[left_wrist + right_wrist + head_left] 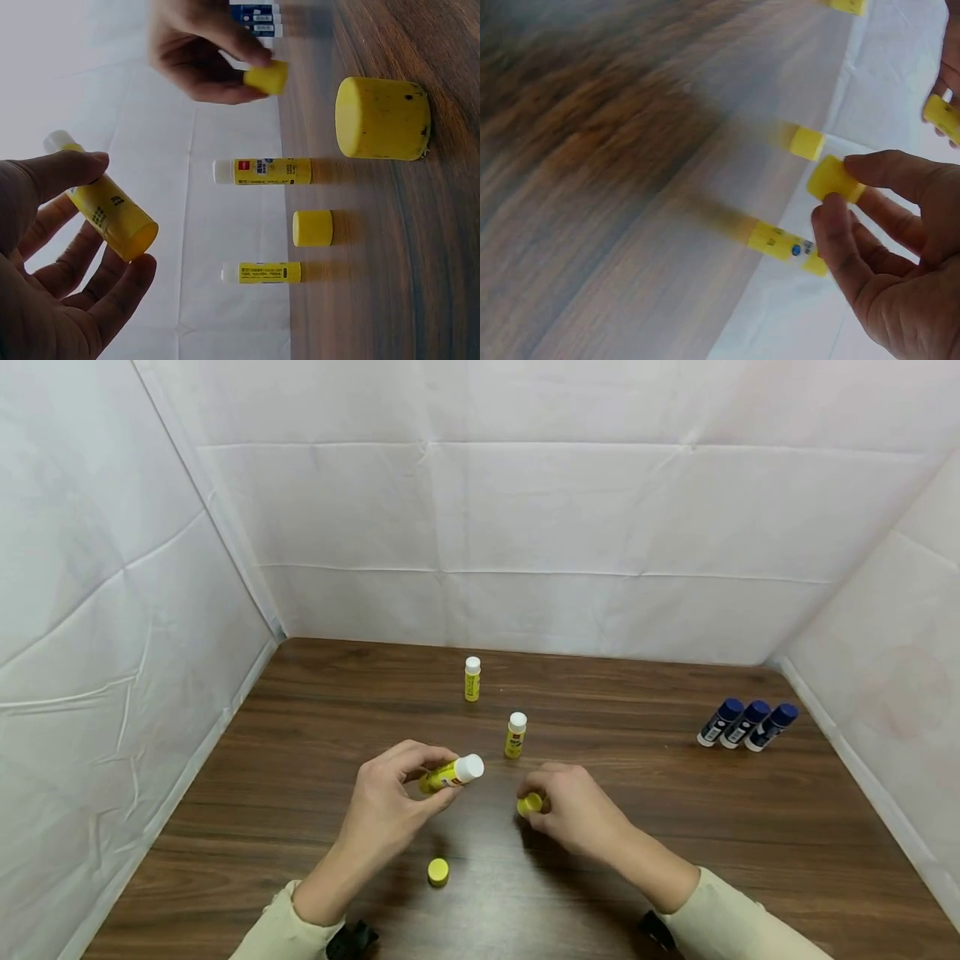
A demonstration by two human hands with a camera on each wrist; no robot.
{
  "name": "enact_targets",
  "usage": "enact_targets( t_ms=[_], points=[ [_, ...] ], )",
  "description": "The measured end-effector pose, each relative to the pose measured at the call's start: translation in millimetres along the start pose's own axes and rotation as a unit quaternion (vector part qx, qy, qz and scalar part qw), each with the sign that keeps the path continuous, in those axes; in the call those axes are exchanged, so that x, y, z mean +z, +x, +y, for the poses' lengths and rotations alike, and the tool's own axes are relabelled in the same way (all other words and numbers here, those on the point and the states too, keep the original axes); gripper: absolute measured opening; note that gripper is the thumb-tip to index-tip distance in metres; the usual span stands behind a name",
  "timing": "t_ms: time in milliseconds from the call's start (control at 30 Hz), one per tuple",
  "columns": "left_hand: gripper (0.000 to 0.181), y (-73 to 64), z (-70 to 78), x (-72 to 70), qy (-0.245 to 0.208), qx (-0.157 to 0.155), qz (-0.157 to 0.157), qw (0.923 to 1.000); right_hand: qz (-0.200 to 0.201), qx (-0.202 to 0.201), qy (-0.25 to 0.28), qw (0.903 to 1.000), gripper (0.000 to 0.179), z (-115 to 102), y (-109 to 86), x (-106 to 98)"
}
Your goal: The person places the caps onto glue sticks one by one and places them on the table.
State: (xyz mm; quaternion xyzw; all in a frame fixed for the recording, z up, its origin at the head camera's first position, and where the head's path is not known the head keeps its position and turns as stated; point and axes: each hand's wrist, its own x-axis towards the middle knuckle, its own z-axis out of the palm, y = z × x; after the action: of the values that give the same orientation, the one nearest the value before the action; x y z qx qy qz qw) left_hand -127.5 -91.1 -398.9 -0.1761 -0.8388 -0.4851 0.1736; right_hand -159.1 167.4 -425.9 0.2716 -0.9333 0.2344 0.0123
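My left hand (pixel 390 793) holds a yellow glue stick (pixel 116 214) between thumb and fingers, tilted, its white end pointing up and right in the head view. My right hand (pixel 573 806) pinches a small yellow cap (pixel 834 178) between thumb and fingertips, above the tabletop. Beyond the hands, two more yellow glue sticks stand upright with white tops: a nearer one (pixel 514 737) and a farther one (pixel 472 680). A loose yellow cap (pixel 438 872) sits on the table near my left wrist. Another standing cap (pixel 313 228) shows between the two sticks in the left wrist view.
Three dark blue glue sticks (pixel 746 725) with white bases stand side by side at the right of the brown wooden table (pixel 637 702). White cloth walls (pixel 525 510) enclose the table at the back and on both sides.
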Motion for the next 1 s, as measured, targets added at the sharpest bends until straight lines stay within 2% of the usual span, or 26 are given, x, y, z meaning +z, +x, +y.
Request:
enact_targets(
  t_ms=[133,233,367,533,633,800,1000],
  points=[
    [0.033,1.2,1.1,-0.1,0.049,0.034,0.008,0.9982,0.041,0.000,0.076,0.9963,0.019,-2.5,-3.8,-8.2],
    [0.035,2.3,3.5,-0.4,0.093,0.063,0.017,0.9935,0.073,0.002,0.128,0.9890,0.023,-4.1,-7.0,-13.2],
    [0.039,2.8,6.6,-0.3,0.143,0.103,0.021,0.9841,0.121,-0.010,0.189,0.9744,0.028,-5.8,-10.9,-16.5],
    [0.040,3.9,9.2,0.2,0.200,0.149,0.026,0.9680,0.164,-0.050,0.252,0.9524,0.032,-4.7,-16.1,-17.2],
    [0.039,5.2,10.8,-0.1,0.222,0.175,0.031,0.9586,0.173,-0.058,0.296,0.9377,0.032,-3.1,-20.2,-18.6],
    [0.037,7.4,12.4,-0.4,0.241,0.221,0.041,0.9440,0.171,-0.044,0.363,0.9149,0.032,-1.3,-27.0,-22.7],
    [0.037,7.6,13.2,0.5,0.248,0.250,0.049,0.9347,0.170,-0.039,0.393,0.9029,0.032,-0.9,-31.3,-25.3]
  ],
)
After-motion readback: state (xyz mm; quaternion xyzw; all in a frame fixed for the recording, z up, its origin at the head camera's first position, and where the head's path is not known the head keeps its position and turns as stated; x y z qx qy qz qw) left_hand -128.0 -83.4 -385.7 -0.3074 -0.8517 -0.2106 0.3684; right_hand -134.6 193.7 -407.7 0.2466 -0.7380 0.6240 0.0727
